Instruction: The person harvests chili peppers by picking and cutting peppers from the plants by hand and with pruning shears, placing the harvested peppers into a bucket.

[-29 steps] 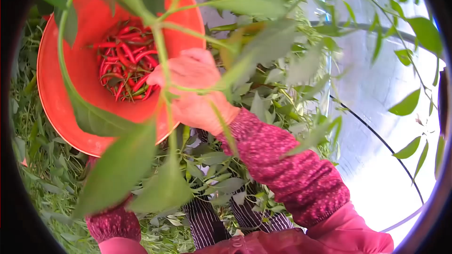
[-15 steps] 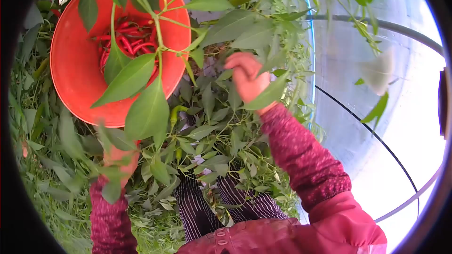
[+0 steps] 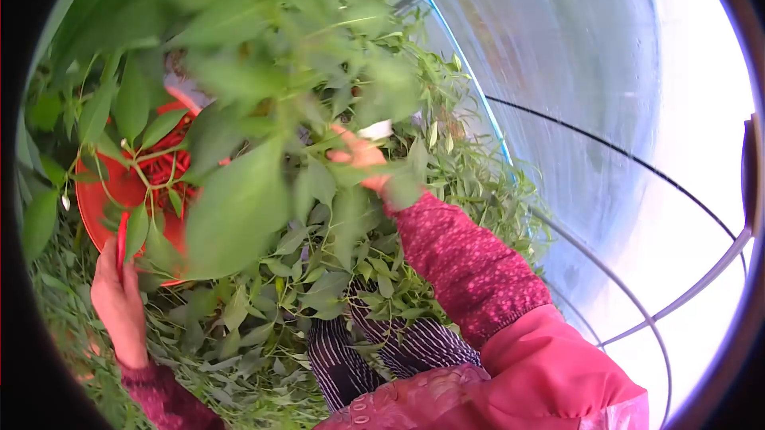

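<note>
At 8 o'clock, L hand [image 3: 121, 302] now pinches red chili [image 3: 122, 240] by bucket [image 3: 100, 211]; R hand [image 3: 362, 161], nr ctr twd 11, finger state unclear.

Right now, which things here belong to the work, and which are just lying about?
Part of the work:
- red bucket, left hand beside it
- red peppers inside
- leafy plants, right hand among them

Just about, seemingly:
- clear sheeting
- blue line
- black cord

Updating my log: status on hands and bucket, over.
Left hand at near rim of red bucket. Right hand among leaves. Red peppers in bucket. Large leaf blocks bucket's right side.
</note>
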### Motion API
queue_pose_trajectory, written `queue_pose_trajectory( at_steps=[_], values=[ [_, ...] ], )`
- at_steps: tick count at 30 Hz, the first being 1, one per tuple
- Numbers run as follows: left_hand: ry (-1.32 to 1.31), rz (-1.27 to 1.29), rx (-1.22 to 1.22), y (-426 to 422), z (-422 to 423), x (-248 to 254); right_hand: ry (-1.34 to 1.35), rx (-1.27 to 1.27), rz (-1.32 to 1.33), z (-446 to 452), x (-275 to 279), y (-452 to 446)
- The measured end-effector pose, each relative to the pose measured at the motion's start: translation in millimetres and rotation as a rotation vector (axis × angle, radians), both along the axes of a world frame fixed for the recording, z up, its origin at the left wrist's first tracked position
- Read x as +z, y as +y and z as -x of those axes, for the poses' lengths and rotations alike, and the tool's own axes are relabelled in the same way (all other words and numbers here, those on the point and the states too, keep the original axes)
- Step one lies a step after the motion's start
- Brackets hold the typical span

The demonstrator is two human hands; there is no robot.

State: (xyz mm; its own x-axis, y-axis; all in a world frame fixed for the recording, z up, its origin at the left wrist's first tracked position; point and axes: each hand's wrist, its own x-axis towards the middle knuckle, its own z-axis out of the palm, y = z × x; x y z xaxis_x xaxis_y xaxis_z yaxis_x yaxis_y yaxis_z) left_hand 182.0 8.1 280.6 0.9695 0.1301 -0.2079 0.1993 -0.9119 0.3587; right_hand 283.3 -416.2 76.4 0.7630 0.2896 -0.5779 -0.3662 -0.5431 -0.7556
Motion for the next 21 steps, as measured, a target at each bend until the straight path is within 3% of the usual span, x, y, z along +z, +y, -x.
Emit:
queue_pose_trajectory(
  at_steps=[1,2,4,6,7,10,14,16,18,19,21],
  values=[
    [0.018,-0.075,0.023,4,-7,-11,-0.033,0.121,0.214,-1,20,11],
    [0.252,-0.164,-0.070,21,-3,-31,-0.056,0.245,0.432,-4,51,26],
    [0.532,-0.133,-0.115,36,4,-66,-0.052,0.199,0.414,-3,76,44],
    [0.149,1.267,0.908,58,33,-126,-0.190,0.109,0.329,-8,75,51],
    [0.070,1.351,1.017,57,37,-141,-0.214,0.120,0.337,-7,79,57],
    [0.054,1.156,0.904,34,19,-146,-0.224,0.153,0.322,-6,86,68],
    [0.001,1.166,0.755,-9,1,-123,-0.183,0.166,0.315,8,89,82],
    [0.103,0.805,0.396,-63,-31,-61,-0.182,0.183,0.336,11,88,86],
    [0.079,0.264,-0.276,-129,-70,-4,-0.159,0.193,0.338,13,90,87],
    [0.025,0.161,-0.496,-162,-87,11,-0.183,0.183,0.346,15,88,87],
    [-0.009,0.500,-0.457,-198,-108,-1,-0.246,0.109,0.359,20,89,91]
  ],
)
